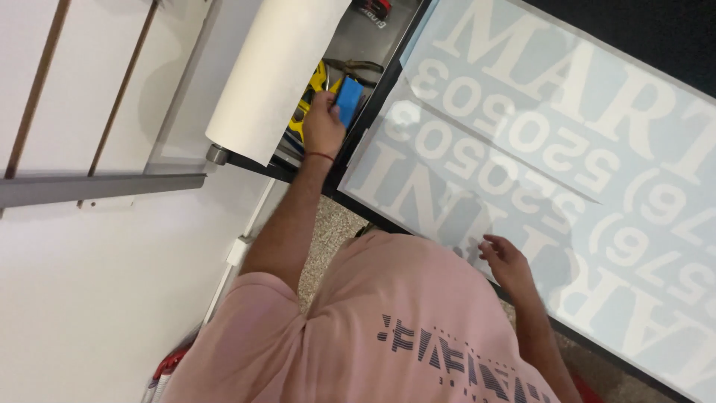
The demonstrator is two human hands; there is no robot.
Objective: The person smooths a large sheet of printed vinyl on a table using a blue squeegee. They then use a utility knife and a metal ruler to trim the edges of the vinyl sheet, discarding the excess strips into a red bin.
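My left hand [323,123] reaches up to a tool tray [388,37] and grips a small blue squeegee [349,101] by its lower edge. A red string sits around that wrist. My right hand [507,261] rests with fingers spread on the near edge of a large pale blue vinyl sheet [537,134] with big white cut letters and digits. The sheet lies flat on a black table. My pink printed shirt [403,321] fills the bottom of the view.
A roll of white paper [276,67] hangs on a bar left of the tray. Yellow-handled tools [317,82] and pliers lie in the tray. White wall panels with wooden slats [37,82] stand at left. Speckled floor [328,231] shows below the table edge.
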